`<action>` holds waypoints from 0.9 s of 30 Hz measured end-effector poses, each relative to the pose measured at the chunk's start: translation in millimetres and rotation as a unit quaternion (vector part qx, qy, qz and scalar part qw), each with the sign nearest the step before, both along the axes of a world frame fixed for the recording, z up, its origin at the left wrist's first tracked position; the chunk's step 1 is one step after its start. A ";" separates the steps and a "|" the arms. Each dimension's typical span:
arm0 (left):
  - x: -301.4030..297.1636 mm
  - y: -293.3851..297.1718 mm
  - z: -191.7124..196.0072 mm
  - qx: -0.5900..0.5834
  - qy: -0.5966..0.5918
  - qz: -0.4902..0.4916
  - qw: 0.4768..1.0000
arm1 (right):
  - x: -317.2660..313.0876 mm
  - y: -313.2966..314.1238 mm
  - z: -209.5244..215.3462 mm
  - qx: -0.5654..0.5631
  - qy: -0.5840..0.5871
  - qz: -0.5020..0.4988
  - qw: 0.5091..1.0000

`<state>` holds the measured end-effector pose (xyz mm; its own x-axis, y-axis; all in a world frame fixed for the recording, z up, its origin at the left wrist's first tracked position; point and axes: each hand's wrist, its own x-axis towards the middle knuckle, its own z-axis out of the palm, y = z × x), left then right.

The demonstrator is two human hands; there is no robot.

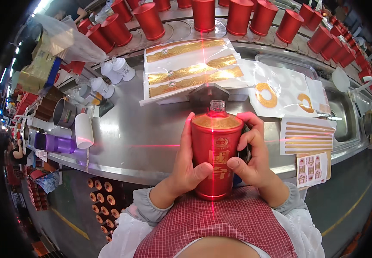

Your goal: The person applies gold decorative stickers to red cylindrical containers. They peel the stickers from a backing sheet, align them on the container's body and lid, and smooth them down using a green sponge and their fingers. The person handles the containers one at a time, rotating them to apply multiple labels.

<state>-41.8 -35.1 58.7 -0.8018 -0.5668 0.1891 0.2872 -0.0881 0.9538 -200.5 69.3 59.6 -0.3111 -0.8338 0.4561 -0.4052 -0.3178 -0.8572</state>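
Upright between my two hands is a red bottle (203, 142) with a gold shoulder, a clear glass neck and gold lettering down its front. My left hand (186, 161) presses its palm and fingers along the left side, the thumb lying on the front. From the right, my right hand (255, 157) wraps it, thumb near the lettering and fingers bent at the upper edge. Red laser lines cross on the bottle. Just behind its neck stands a dark metal block (209, 91) on the steel bench.
Gold label sheets (190, 64) lie behind, with a sheet of gold rings (276, 94) and gold strips (307, 135) to the right. Red bottles (149, 21) line a conveyor at the back. A paper roll (83, 131) and purple container (61, 143) sit left; a sink (345, 120) is right.
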 end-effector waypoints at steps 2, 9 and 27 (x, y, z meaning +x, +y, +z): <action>2.2 0.4 -1.3 -0.005 -0.004 0.002 1.000 | 2.0 -0.1 -0.4 -0.004 0.014 -0.007 1.000; 4.3 0.9 -6.1 -0.019 0.010 -0.002 1.000 | 6.2 -2.0 -3.0 -0.029 -0.004 -0.030 0.999; 6.5 -2.5 -11.1 -0.023 0.026 -0.030 0.999 | 7.8 -1.7 -3.2 0.001 -0.015 -0.025 1.000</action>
<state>-35.3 -37.6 47.7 -0.8225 -0.5082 0.2553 0.3312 -0.0633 0.9414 -192.7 67.6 56.4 -0.3654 -0.8177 0.4448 -0.3938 -0.2972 -0.8698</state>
